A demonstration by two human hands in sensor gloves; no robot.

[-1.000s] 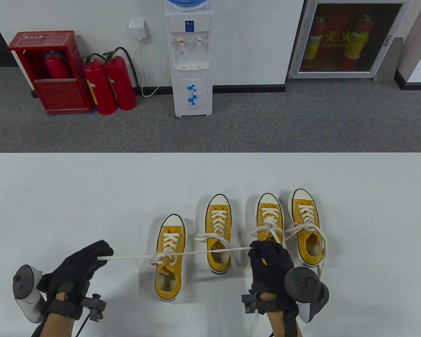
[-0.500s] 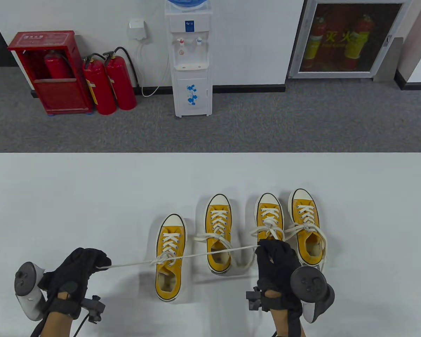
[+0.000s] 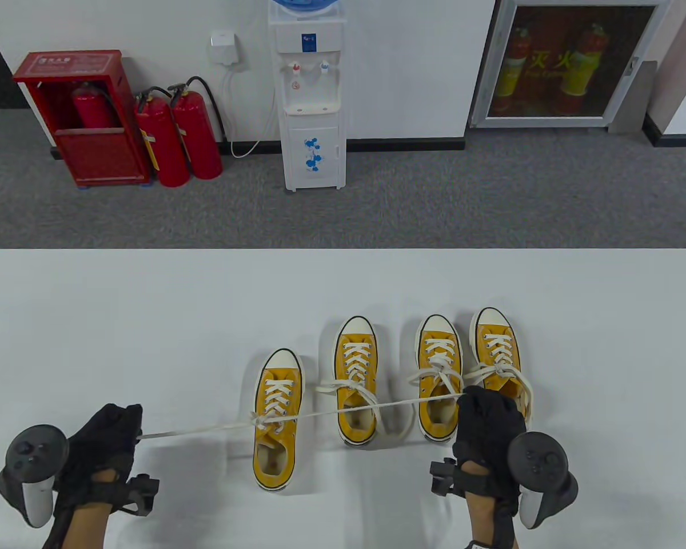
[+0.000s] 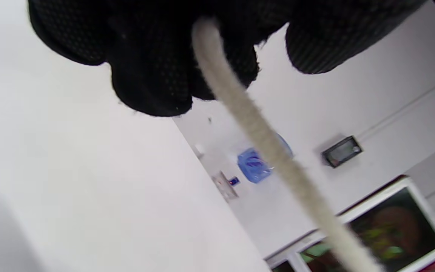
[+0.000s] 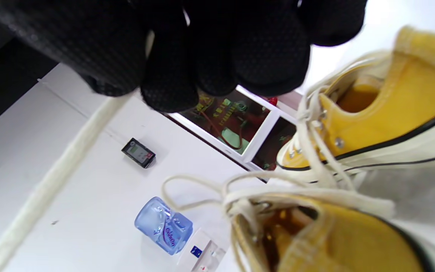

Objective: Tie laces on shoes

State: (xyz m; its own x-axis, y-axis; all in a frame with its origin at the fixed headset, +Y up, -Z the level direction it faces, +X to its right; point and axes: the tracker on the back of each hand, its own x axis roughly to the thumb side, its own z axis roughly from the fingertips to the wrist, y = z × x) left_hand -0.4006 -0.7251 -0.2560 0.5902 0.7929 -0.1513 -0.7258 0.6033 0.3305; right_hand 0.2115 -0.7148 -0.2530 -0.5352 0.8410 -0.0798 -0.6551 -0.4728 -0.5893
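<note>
First-knot tightening judged in hand: white woven lace (image 3: 206, 427) of the leftmost yellow canvas shoe (image 3: 274, 420), lower centre, is pinched taut by left hand (image 3: 106, 437) and right hand (image 3: 489, 426). Loop forming needed next.

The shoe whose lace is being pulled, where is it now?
In the table view, it is the leftmost of four shoes, between the left hand and the second shoe.

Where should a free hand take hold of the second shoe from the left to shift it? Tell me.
Grip the second shoe across its white toe cap, coming from the far side. The toe points away and is bare, while the taut lace held by the left hand and right hand crosses its open heel end.
</note>
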